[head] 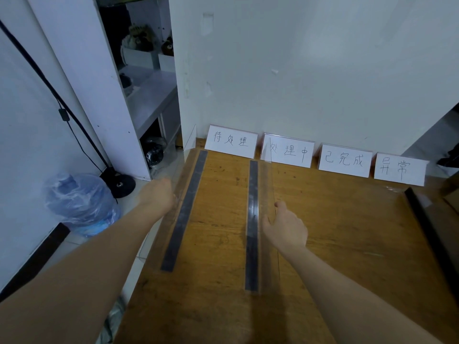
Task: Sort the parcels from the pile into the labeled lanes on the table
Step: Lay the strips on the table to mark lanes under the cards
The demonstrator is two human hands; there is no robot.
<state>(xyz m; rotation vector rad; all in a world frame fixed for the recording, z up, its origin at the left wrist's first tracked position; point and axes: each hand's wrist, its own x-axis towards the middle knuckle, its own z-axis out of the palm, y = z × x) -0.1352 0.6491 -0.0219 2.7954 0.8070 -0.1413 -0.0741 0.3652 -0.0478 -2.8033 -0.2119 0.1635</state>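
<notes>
On the wooden table (218,244) stand two clear plastic dividers, each with a dark strip along its foot. My left hand (159,194) grips the left divider (185,209) at the table's left edge. My right hand (285,227) holds the upright sheet of the middle divider (253,224), thumb up against it. A third dark-edged divider (427,224) lies at the right. Four white label cards lean against the wall: the first card (231,141), the second card (288,151), the third card (345,160) and the fourth card (400,168). No parcels are in sight.
A blue water bottle wrapped in plastic (82,204) sits on the floor at the left, beside a black lamp stand base (121,186). A white shelf unit (146,78) with small items stands behind. The white wall closes off the table's far side.
</notes>
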